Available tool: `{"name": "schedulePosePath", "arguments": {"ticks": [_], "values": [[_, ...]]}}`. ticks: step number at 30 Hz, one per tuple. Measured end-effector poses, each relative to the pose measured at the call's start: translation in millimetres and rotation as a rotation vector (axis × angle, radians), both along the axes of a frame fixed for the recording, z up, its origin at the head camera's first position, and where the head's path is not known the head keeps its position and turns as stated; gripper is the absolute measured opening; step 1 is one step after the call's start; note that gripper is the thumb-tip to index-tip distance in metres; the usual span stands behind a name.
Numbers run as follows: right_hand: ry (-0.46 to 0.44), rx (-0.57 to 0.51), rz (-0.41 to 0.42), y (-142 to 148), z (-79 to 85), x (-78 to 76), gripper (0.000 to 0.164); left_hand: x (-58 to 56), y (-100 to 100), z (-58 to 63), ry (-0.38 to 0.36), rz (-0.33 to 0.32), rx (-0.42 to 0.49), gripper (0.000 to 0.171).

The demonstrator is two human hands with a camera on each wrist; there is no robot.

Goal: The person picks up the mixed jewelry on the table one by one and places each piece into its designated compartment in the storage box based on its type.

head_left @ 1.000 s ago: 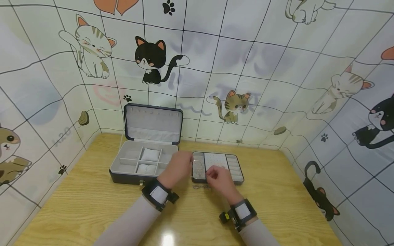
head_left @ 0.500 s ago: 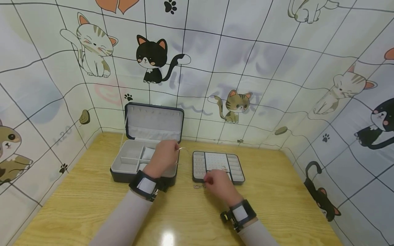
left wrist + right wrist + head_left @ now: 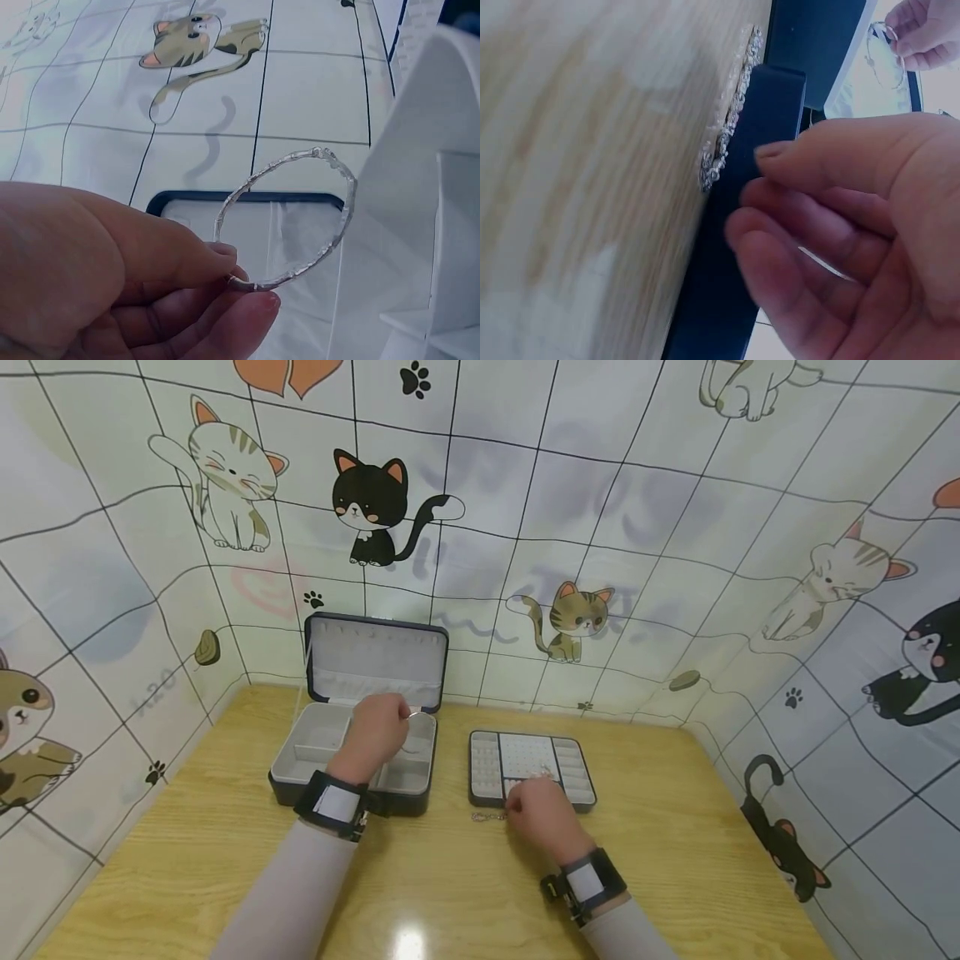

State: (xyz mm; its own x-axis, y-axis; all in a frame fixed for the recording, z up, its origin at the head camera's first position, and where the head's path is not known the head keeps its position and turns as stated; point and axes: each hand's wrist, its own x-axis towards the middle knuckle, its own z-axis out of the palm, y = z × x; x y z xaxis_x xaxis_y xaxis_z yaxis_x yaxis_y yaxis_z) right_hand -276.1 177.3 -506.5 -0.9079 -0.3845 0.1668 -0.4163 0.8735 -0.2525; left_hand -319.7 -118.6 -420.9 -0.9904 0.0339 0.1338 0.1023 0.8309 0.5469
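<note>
A thin silver bangle (image 3: 349,210) is pinched between the thumb and fingers of my left hand (image 3: 375,735), which is over the open dark-blue jewellery box (image 3: 405,802). The ring stands upright from the fingertips, and the hand hides part of the box's grey compartments. My right hand (image 3: 547,814) is at the front edge of the jewellery tray (image 3: 483,760), fingers loosely bent, nothing seen between them. Close to those fingertips, a silver chain bracelet (image 3: 731,120) lies on the table along the tray's dark side wall.
The box's lid (image 3: 375,660) stands raised at the back, against the cat-printed wall cloth (image 3: 480,568). Small jewellery pieces (image 3: 543,772) sit in the tray's middle section. The wooden table (image 3: 465,893) runs along in front of box and tray.
My left hand has carried the bangle leftward from above the tray to over the box. My right hand has drawn slightly back toward the tray's front edge.
</note>
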Motion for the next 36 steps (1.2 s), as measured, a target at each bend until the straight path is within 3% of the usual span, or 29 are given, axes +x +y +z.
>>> {"name": "schedulePosePath", "arguments": {"ticks": [5,12,23,36], "values": [[-0.048,0.041,-0.010,3,0.7,-0.9,0.021,-3.8,-8,-3.2,-0.011,0.001,0.025,0.016],[-0.118,0.050,-0.016,3,1.5,-0.5,0.023,-15.0,-15,-17.3,0.016,0.011,-0.005,0.015],[-0.090,0.052,-0.025,2,1.5,1.0,0.016,-26.0,-11,-34.4,-0.067,0.035,0.003,0.015],[-0.074,0.049,-0.010,0,2.1,1.0,0.019,-28.0,-7,-47.1,-0.023,0.070,0.003,0.015]]}}
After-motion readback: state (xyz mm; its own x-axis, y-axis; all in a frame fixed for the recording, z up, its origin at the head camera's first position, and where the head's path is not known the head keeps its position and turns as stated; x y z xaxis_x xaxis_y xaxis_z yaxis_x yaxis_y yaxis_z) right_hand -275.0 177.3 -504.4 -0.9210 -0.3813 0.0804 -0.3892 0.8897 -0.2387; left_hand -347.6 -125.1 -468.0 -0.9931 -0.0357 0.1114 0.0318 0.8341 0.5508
